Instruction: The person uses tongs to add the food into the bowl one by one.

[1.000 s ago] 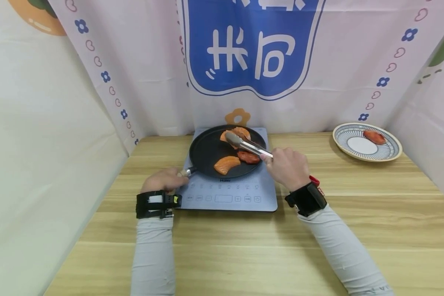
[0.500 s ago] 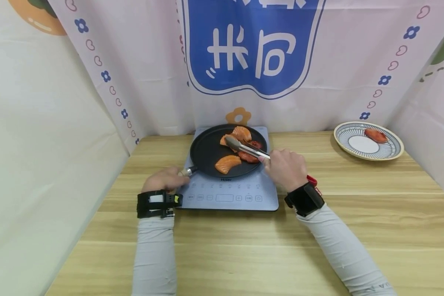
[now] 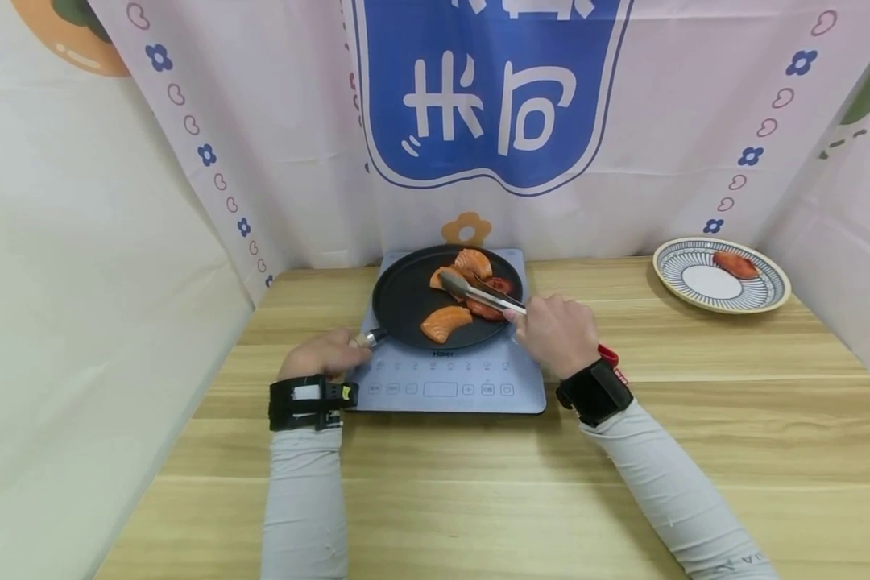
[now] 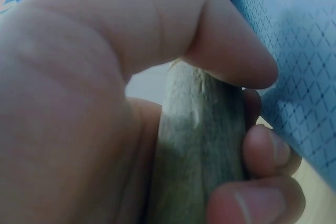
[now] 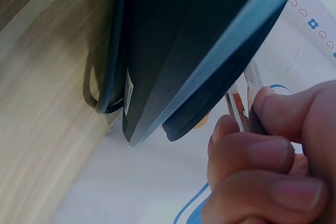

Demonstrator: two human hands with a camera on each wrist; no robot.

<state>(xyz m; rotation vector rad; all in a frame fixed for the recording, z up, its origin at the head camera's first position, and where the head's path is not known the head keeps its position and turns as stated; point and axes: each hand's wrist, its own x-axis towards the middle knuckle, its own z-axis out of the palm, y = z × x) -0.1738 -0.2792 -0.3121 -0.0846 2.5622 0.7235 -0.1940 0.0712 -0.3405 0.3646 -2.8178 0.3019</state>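
My left hand (image 3: 322, 353) grips the wooden handle (image 4: 197, 145) of a black frying pan (image 3: 399, 302), fingers curled round it in the left wrist view. In my right hand (image 3: 560, 334) is a pair of metal tongs (image 3: 482, 293), pinched between thumb and fingers and reaching over the pan's right side. The tongs' tips lie over a piece of salmon (image 3: 438, 279), with another salmon piece (image 3: 474, 263) just behind. Nearer me sits a third salmon slice (image 3: 445, 323). Two reddish marinated meat pieces, one of them a front piece (image 3: 484, 309), are partly hidden by the tongs.
The pan stands on a pale induction cooker (image 3: 442, 379) with touch keys along its front. At the back right of the wooden table (image 3: 471, 499), a patterned plate (image 3: 706, 283) bears one reddish meat piece (image 3: 735, 265). A printed cloth (image 3: 297, 161) hangs behind.
The tongs have shifted slightly down and left over the pan, and more of the red meat behind them shows. My left hand has stayed on the handle.
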